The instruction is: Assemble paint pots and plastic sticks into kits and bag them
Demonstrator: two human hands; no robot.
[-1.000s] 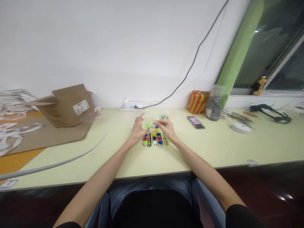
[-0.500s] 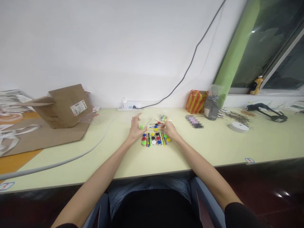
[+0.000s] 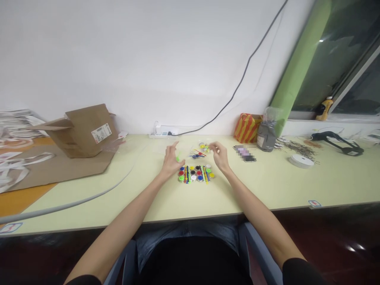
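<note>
My left hand [image 3: 170,159] rests at the left of the small coloured parts, thumb and fingers spread apart. A bright green piece [image 3: 178,158] shows between its thumb and fingers, beside what looks like clear plastic. My right hand [image 3: 220,156] has its fingers curled together at a loose cluster of yellow and green pieces [image 3: 203,146]; what they pinch is too small to make out. Between the hands lie blue discs with red and blue sticks [image 3: 196,155]. Nearer me, rows of coloured round discs [image 3: 193,178] alternate with bundles of coloured sticks [image 3: 204,174].
An open cardboard box [image 3: 86,134] stands on the left. A power strip [image 3: 163,131] sits against the wall. To the right are a phone [image 3: 245,153], a striped bag [image 3: 246,127], a grey bag [image 3: 266,135], a white roll [image 3: 301,160] and a black strap [image 3: 338,142].
My right hand has moved right and slightly away from me. The yellow disc and yellow stick no longer show between the hands; more yellow shows in the far cluster. My left hand stays put.
</note>
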